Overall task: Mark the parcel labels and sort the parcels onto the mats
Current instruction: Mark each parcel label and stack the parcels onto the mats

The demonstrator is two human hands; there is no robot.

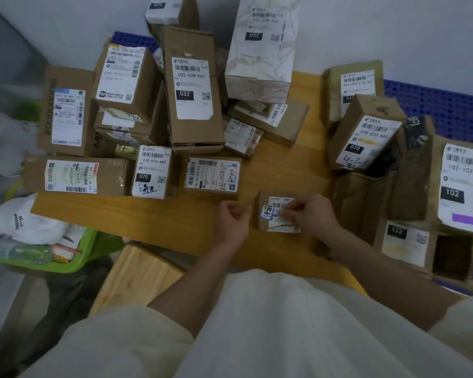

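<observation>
Head view: my right hand [310, 214] pinches the label [280, 214] on the small box [262, 211] on the wooden table [148, 214]; my left hand [234, 218], fingers curled, steadies its left side.

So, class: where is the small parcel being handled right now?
The small parcel sits on the wooden table, centre-right in the head view, between the left hand and right hand.

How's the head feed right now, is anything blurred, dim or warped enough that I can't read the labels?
Head view: dim, flat light, no glare. Centre is fairly sharp: the tall 032 box reads clearly. The left edge is smeared, blurring the left-hand box label. Wide-angle bending tilts the 102 parcel at the right. Both the left hand and right hand partly cover the small parcel.
</observation>
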